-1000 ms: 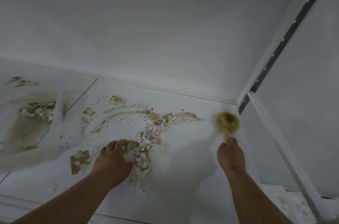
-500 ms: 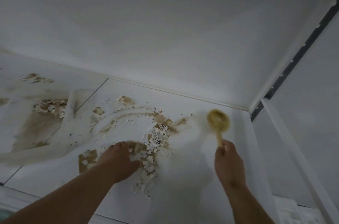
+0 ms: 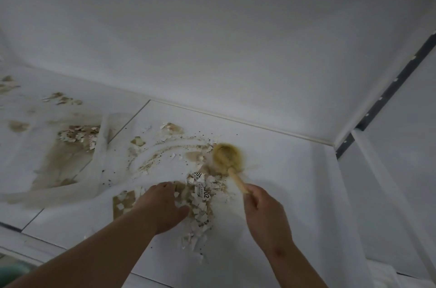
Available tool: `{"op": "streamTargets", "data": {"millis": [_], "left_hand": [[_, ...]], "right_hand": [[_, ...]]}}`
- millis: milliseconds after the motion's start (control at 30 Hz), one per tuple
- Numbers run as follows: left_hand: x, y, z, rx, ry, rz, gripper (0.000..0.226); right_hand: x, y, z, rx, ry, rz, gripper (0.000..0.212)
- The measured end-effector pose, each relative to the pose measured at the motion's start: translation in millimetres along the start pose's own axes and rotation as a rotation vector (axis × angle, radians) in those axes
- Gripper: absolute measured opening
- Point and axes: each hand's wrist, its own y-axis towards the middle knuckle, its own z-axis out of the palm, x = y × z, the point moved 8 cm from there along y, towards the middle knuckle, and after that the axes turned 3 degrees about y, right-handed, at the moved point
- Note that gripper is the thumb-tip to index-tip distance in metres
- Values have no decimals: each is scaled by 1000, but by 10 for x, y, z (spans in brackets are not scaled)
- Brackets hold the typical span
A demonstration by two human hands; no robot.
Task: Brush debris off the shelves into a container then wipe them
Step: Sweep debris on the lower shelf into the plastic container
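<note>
- The white shelf (image 3: 283,169) fills the lower half of the view, meeting a white back wall (image 3: 212,39) along a pale strip; a dark slotted rail (image 3: 387,91) runs up the right corner.
- A crumpled translucent plastic sheet (image 3: 94,169) lies on the left part of the shelf, with brown stains and paper bits on it.
- The left hand (image 3: 165,207) lies palm down on the shelf, fingers spread and fairly straight, pressing flat at the left edge of the debris pile; its fingertips touch the scraps, and it holds nothing.
- The right hand (image 3: 266,214) is curled round the lower end of the brush handle, fingers wrapped tight, knuckles up.
- The brush (image 3: 227,155), round-headed with a pale wooden handle, is blurred; its yellowish bristle head sits on the shelf just beyond the pile, at the right end of a curved brown streak of dust.
- The debris pile (image 3: 200,200) of torn white and tan paper scraps, some with printed numbers, lies between the two hands, trailing toward the front edge.
- Smaller scattered scraps (image 3: 169,128) and dark specks lie farther back, near the wall.
</note>
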Motion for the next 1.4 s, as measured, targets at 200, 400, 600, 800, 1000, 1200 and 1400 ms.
{"op": "streamTargets", "data": {"millis": [200, 400, 600, 800, 1000, 1200, 1400], "left_hand": [[-16, -20, -17, -19, 5, 29, 64], [-5, 2, -4, -20, 12, 44, 62], [61, 80, 19, 17, -60, 9, 32], [26, 150, -37, 15, 38, 29, 32], [12, 254, -102, 32, 164, 31, 42], [-17, 477, -264, 123, 210, 42, 50], [294, 448, -276, -24, 62, -87, 53]], "right_hand": [[-486, 109, -378, -137, -34, 256, 36], [-124, -227, 90, 39, -114, 57, 38], [-94, -403, 37, -78, 123, 88, 32], [-364, -100, -172, -95, -9, 243, 37], [-32, -184, 213, 83, 65, 55, 34], [-264, 381, -321, -228, 152, 220, 34], [-280, 937, -125, -63, 20, 332, 44]]}}
